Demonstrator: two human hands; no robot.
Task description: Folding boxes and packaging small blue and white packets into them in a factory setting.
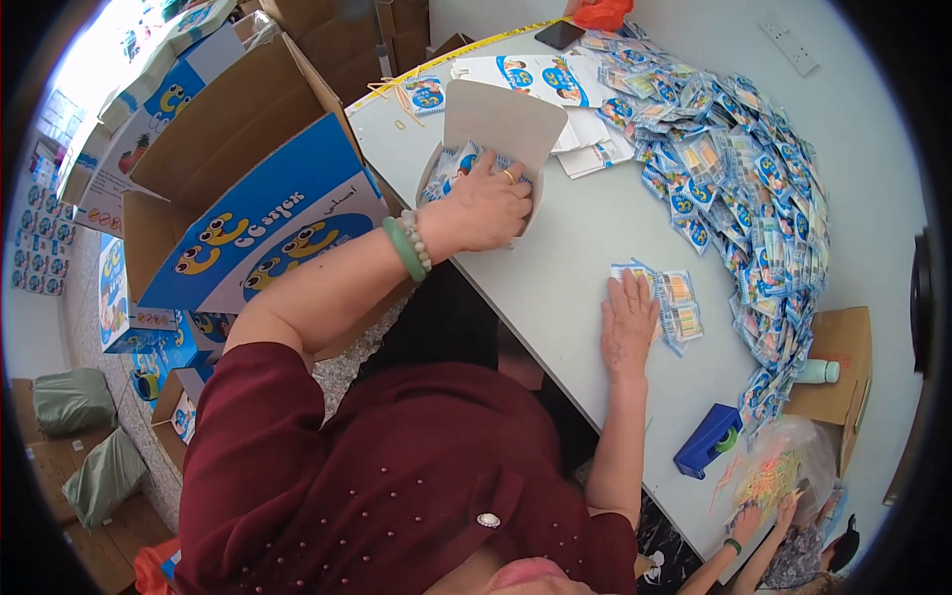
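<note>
My left hand reaches into a small white open box, its fingers spread and pressing on the packets inside. Small clear-and-blue packets show beside those fingers; the box's lid stands up behind them. Over the table, my right hand lies flat, fingers stretched out, on part of a few clear packets with coloured strips inside. What lies under the palm is hidden. A large heap of similar packets covers the table's far right side.
A big blue-and-white carton stands open at left. Flat printed white box pieces and a black phone lie at the back. A blue tape dispenser sits at right, near a co-worker's hands and a clear bag.
</note>
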